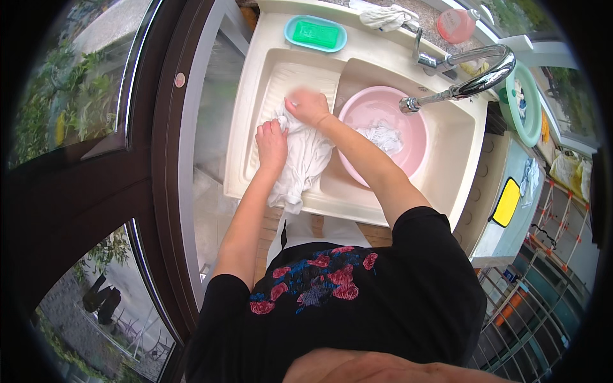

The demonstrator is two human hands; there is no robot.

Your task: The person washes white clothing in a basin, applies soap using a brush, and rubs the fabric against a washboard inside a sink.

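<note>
A wet-looking white cloth garment (306,155) is bunched over the ribbed washboard (273,91) built into the left side of the cream sink (450,158). Its lower end hangs over the sink's front edge. My left hand (272,143) grips a fold of it at the left. Just above, my right hand (309,106) is closed on the cloth's upper end, its fingers partly blurred. In the basin to the right, a pink plastic washbasin (421,139) holds water and a crumpled white cloth (383,136).
A chrome gooseneck faucet (479,86) arches over the washbasin. On the back ledge sit a green soap bar (315,34) in a blue dish (289,33), a white rag (388,18) and a pink bottle (455,26). A green basin (531,119) stands right; a dark door frame (172,158) stands left.
</note>
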